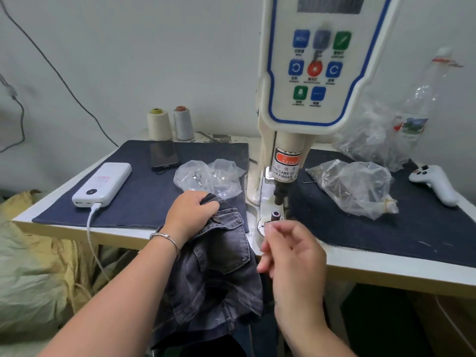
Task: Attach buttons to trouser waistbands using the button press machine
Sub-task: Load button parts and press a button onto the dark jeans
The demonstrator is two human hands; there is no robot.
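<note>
Trousers (pixel 213 274): dark grey denim, hanging lengthwise off the table's near edge, waistband up at the table.
Left hand (pixel 192 211): fingers curled round the waistband.
Right hand (pixel 291 249): blurred, fingertips pinched together just before the lower die (pixel 275 216); anything held cannot be told.
Button press machine (pixel 304 99): upright behind, punch above the die.

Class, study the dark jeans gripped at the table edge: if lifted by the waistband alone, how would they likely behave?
The jeans would probably flop: they already drape in folds over the table edge below the left hand. Likely fairly heavy, being thick denim. Probably not slippery, given the coarse weave.
</note>
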